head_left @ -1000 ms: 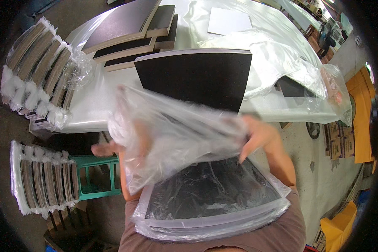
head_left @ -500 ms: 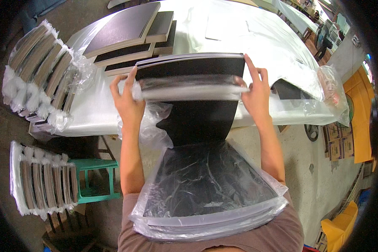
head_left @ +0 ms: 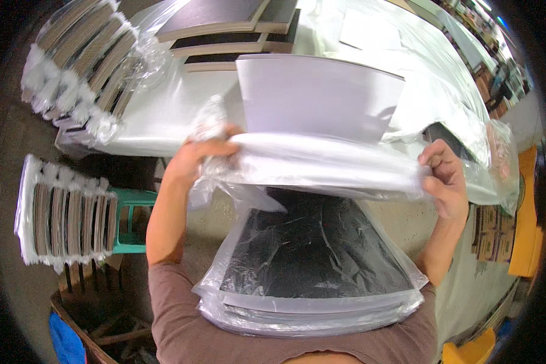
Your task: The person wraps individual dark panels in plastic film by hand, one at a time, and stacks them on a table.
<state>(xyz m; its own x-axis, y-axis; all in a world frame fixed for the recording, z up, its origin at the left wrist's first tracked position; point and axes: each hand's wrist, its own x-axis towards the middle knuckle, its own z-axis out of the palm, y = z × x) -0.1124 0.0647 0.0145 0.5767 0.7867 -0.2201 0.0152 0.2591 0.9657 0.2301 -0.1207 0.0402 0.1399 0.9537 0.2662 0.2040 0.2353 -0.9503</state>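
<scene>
My left hand (head_left: 200, 155) is closed on the bunched end of a clear plastic bag (head_left: 327, 161), with some motion blur about the fingers. At the other end, my right hand (head_left: 446, 179) pinches the bag's edge with curled fingers. The plastic is stretched in a band between them, crossing in front of a pale flat panel (head_left: 318, 97) that stands upright. The panel's lower part is hidden behind the plastic. Closer to me, a stack of black boards in clear plastic (head_left: 315, 255) rests against my chest, its near edges layered.
Grey-black boards (head_left: 206, 18) are piled on the white-covered table (head_left: 151, 115). Wrapped stacks (head_left: 82, 57) stand at the table's left, more (head_left: 73, 218) by a green stool (head_left: 130, 221). A dark panel (head_left: 446, 136) lies right; cardboard boxes (head_left: 494, 233) are beyond.
The black-faced panel piece has given way to a pale face standing upright. My hands have moved lower and wider apart, pulling the plastic band toward me. The view has shifted.
</scene>
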